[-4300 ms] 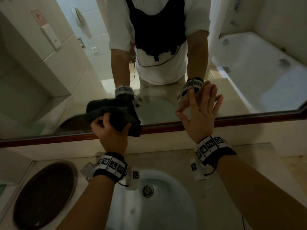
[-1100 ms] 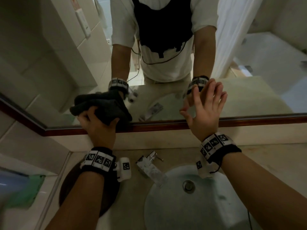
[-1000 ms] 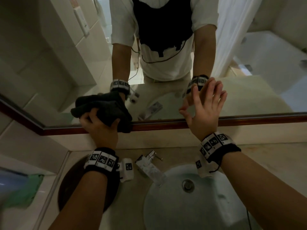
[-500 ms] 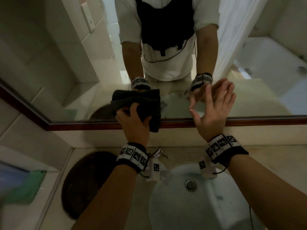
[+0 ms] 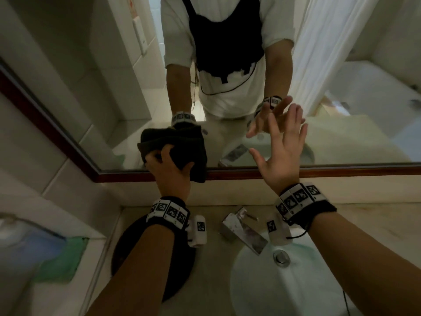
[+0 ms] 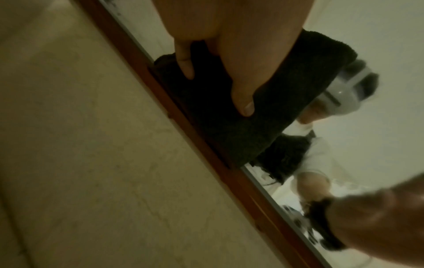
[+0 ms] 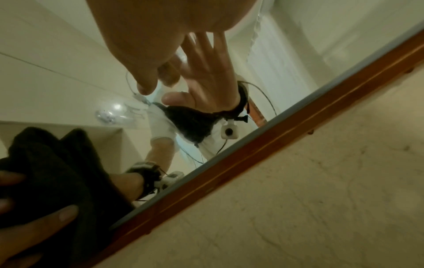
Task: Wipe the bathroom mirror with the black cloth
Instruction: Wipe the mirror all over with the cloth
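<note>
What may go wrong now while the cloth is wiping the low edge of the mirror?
The cloth hangs over the frame, so the lowest glass strip may be missed. The right hand is spread open at the mirror; touching it would leave prints. The left hand works above the faucet and might bump it.

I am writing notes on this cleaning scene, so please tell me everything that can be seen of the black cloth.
The black cloth is a thick, fuzzy fabric that looks like terry or microfibre, bunched and folded into a pad. The left hand grips it, fingers curled over its top and thumb on its side. It is pressed against the lower edge of the mirror, near the bottom left corner, and its lower end hangs over the reddish-brown wooden frame. Its reflection shows right behind it in the glass. The right hand does not touch it.
</note>
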A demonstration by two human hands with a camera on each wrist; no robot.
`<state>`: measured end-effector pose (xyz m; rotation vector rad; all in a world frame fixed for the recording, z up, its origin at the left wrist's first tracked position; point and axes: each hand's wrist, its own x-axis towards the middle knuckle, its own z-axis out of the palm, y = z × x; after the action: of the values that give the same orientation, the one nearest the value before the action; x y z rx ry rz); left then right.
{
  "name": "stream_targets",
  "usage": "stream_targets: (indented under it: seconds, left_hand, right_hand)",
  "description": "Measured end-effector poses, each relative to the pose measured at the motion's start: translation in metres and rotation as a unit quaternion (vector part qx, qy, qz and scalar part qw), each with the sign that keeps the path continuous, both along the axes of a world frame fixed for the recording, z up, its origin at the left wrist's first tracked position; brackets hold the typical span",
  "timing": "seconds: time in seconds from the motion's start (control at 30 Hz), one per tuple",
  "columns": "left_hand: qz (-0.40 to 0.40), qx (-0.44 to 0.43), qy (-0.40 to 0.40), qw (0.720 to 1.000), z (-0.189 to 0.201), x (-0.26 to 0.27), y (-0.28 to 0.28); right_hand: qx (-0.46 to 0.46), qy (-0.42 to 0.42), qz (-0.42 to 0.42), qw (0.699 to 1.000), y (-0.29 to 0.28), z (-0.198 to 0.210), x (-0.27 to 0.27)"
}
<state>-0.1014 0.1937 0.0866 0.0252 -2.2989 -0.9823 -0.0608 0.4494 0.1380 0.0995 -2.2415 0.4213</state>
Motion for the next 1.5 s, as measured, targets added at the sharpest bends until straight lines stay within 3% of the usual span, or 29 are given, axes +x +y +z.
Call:
stream_targets:
  seconds: [0.17,0.47,0.73,0.97,1.07,1.3,1.5]
  left_hand:
    - [0.025,0.006,0.001,1.000,0.002,-0.010,-0.058]
    - [0.042,0.038,-0.035,0.998,0.005,-0.020,-0.132]
    - [0.063,0.043,-0.007,0.997,0.001,-0.016,-0.112]
    - [0.006,0.019,-0.014,1.000,-0.002,-0.001,-0.006]
    - [0.003,0.004,-0.013,1.000,-0.007,0.002,0.010]
    - [0.012,-0.003,-0.006,1.000,-0.014,-0.005,-0.030]
    - [0.060,0.027,-0.001,0.998,-0.013,-0.021,-0.114]
  right_hand:
    - [0.041,-0.020,-0.054,0.997,-0.010,-0.010,-0.015]
    - [0.055,-0.003,-0.058,0.997,-0.005,-0.020,-0.022]
    - [0.060,0.000,-0.060,0.996,-0.005,-0.024,-0.024]
    - [0.063,0.021,-0.059,0.996,-0.001,-0.029,-0.026]
    - [0.063,0.034,-0.054,0.996,0.000,-0.031,-0.027]
    - [0.073,0.048,-0.049,0.995,0.003,-0.033,-0.028]
    - [0.067,0.058,-0.044,0.995,0.003,-0.034,-0.029]
